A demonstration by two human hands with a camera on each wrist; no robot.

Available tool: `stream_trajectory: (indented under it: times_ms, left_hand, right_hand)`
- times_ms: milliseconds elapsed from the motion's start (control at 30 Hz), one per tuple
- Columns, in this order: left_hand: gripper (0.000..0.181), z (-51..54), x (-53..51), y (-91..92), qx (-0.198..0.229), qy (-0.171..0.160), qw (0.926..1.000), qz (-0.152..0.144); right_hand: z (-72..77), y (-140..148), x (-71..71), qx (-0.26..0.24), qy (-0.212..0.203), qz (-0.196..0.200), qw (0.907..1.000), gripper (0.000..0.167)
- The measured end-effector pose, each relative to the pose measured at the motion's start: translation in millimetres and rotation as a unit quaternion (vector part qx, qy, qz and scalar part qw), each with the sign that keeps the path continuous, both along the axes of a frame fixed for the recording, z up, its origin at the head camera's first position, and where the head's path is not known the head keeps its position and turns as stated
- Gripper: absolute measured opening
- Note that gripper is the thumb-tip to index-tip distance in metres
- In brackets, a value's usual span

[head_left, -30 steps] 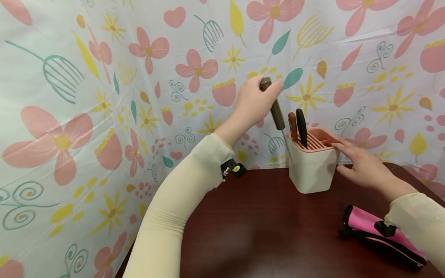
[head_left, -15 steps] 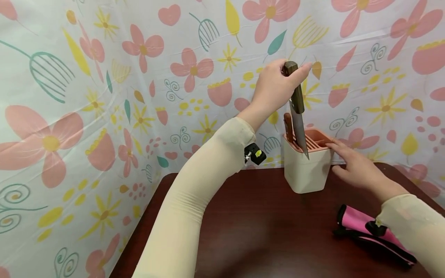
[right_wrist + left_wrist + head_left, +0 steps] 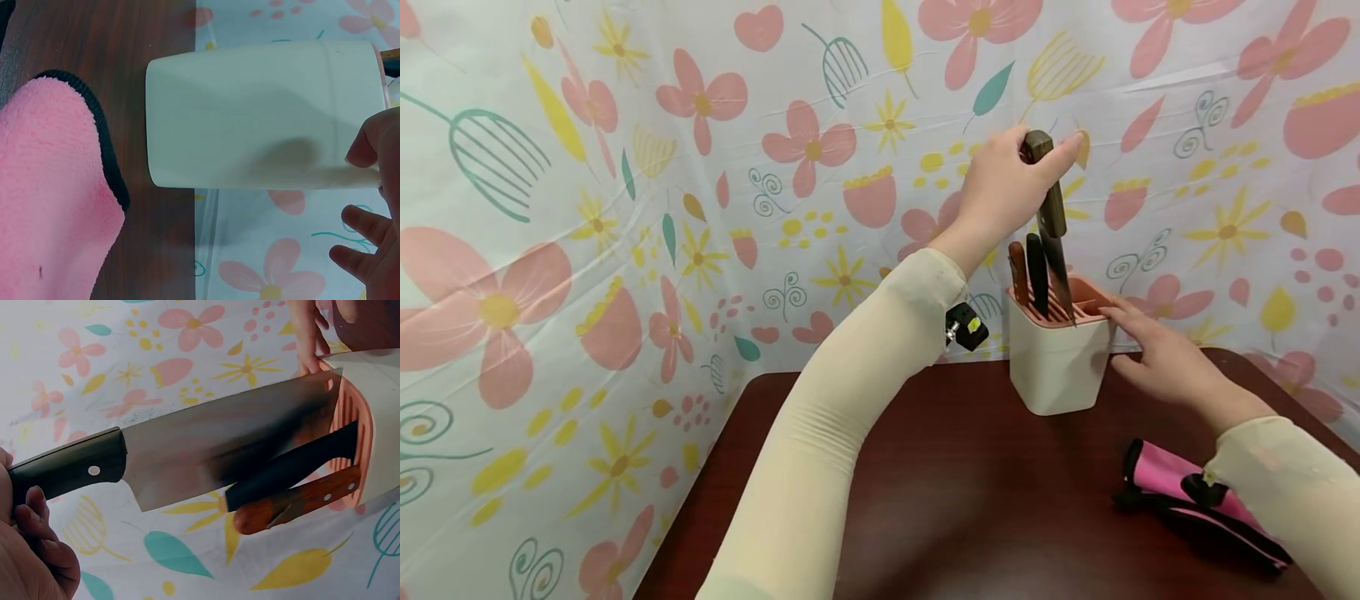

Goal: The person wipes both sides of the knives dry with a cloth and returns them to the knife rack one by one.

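Note:
My left hand (image 3: 1003, 183) grips the dark handle of a broad-bladed kitchen knife (image 3: 187, 440), point down. In the head view its tip is at the slotted orange top of a cream knife holder (image 3: 1060, 375); I cannot tell whether it is inside a slot. Beside the blade, a black-handled utensil (image 3: 1037, 271) and a brown wooden-handled utensil (image 3: 1018, 271) stand in the slots. My right hand (image 3: 1172, 358) rests its fairly straight fingers on the holder's right rim, thumb near the side wall in the right wrist view.
On the dark red-brown table (image 3: 970, 483) a pink cloth item with black edging (image 3: 1183, 487) lies at the right, below the right forearm. A white flower-print sheet (image 3: 820, 250) hangs behind and to the left. The holder stands near the table's back edge.
My left hand has carried the knife to the right, from left of the holder to above its slots, and the blade tip is now at the slotted top. My right hand stays at the rim.

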State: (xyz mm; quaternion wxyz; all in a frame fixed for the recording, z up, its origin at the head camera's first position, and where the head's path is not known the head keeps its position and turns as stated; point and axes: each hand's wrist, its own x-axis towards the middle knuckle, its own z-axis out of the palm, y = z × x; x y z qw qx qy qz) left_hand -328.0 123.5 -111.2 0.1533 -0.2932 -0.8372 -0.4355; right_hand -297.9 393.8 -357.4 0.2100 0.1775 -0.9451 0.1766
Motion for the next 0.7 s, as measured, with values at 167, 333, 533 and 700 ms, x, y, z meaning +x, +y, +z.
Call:
stream_trajectory:
  times_ms: [167, 333, 533, 700]
  left_hand:
    - [0.048, -3.3, -4.0, 6.2, 0.001, 0.003, 0.9997, 0.022]
    - [0.049, -1.8, -4.0, 10.3, -0.032, 0.025, 0.9978, 0.051]
    - [0.049, -6.7, -4.9, 13.2, -0.057, 0.024, 0.9963, 0.059]
    - [0.048, -12.3, -9.3, 15.9, -0.051, 0.012, 0.9967, 0.062]
  right_hand:
    - [0.4, 0, 0.5, 0.012, 0.013, -0.002, 0.9999, 0.076]
    - [-0.9, 0, 1.2, 0.007, 0.008, -0.006, 0.9999, 0.076]
    - [-1.9, -1, 2.8, 0.001, -0.024, -0.018, 0.9995, 0.077]
    - [0.0, -2, 4.2, -0.004, -0.029, -0.016, 0.9994, 0.077]
